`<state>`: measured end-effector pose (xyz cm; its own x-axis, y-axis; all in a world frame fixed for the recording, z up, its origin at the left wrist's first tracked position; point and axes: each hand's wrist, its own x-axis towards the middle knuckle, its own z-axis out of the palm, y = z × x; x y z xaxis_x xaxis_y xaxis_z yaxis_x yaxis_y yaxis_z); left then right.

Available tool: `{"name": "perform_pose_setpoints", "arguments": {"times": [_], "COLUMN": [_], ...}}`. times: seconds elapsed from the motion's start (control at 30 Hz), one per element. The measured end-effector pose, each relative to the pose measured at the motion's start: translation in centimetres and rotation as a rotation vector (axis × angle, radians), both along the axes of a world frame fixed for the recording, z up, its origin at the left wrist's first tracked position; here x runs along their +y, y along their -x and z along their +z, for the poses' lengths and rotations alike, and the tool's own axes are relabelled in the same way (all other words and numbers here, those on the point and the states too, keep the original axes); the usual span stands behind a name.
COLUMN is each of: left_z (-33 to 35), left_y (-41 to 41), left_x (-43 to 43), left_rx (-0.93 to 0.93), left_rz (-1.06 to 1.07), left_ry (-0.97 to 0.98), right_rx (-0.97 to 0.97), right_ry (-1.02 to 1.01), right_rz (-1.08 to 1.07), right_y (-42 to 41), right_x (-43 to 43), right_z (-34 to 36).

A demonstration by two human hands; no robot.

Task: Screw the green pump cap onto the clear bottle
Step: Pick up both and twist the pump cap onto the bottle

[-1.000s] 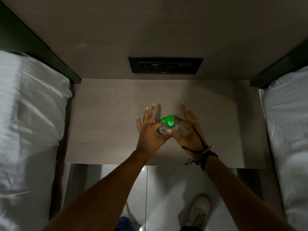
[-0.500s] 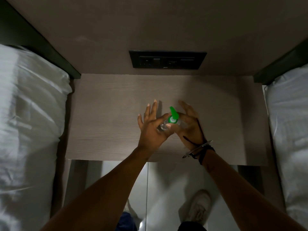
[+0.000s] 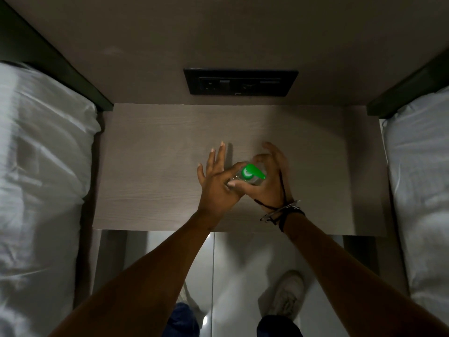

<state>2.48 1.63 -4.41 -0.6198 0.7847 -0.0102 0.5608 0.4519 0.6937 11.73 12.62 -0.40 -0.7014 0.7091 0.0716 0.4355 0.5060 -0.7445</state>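
A green pump cap (image 3: 252,171) sits on top of a small clear bottle (image 3: 257,182), its nozzle pointing right and slightly toward me. My right hand (image 3: 268,181) wraps the bottle from the right and hides most of it. My left hand (image 3: 218,184) touches the cap's collar with thumb and forefinger while its other fingers spread out flat over the wooden bedside table (image 3: 158,166). Bottle and cap stand near the middle of the tabletop.
A black socket panel (image 3: 240,81) is set in the wall behind the table. White bedding lies on the left (image 3: 41,178) and on the right (image 3: 420,178). Below the table's front edge I see the pale floor and a white shoe (image 3: 288,294).
The cap's nozzle has swung clockwise: from pointing left, to pointing away, to pointing right now. Both hands stayed around the bottle.
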Motion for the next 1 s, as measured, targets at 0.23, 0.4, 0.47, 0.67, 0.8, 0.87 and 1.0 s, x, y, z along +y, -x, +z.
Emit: {"name": "perform_pose_setpoints", "arguments": {"times": [0.23, 0.4, 0.47, 0.67, 0.8, 0.87, 1.0], "left_z": [0.1, -0.2, -0.1, -0.2, 0.0, -0.2, -0.7], "left_y": [0.2, 0.0, 0.1, -0.2, 0.1, 0.0, -0.1], "left_x": [0.1, 0.1, 0.2, 0.0, 0.2, 0.1, 0.0], "left_rx": [-0.052, -0.046, -0.067, -0.029, -0.072, -0.065, 0.0], "left_rz": [-0.005, 0.018, 0.009, 0.024, 0.024, 0.026, 0.031], "left_ry": [-0.016, -0.028, -0.029, -0.053, -0.053, -0.057, -0.024], "right_rx": [-0.079, 0.001, 0.019, -0.112, -0.062, -0.076, -0.157], "right_ry": [-0.073, -0.12, -0.164, -0.196, -0.13, -0.153, -0.154], "right_rz": [0.095, 0.101, 0.118, 0.092, 0.193, 0.126, 0.033], "right_y": [-0.3, -0.5, -0.9, -0.1, -0.5, -0.3, 0.2], "right_x": [1.0, 0.1, 0.3, 0.7, 0.6, 0.4, 0.4], "right_z": [-0.2, -0.1, -0.1, 0.6, 0.6, 0.7, 0.6]}}
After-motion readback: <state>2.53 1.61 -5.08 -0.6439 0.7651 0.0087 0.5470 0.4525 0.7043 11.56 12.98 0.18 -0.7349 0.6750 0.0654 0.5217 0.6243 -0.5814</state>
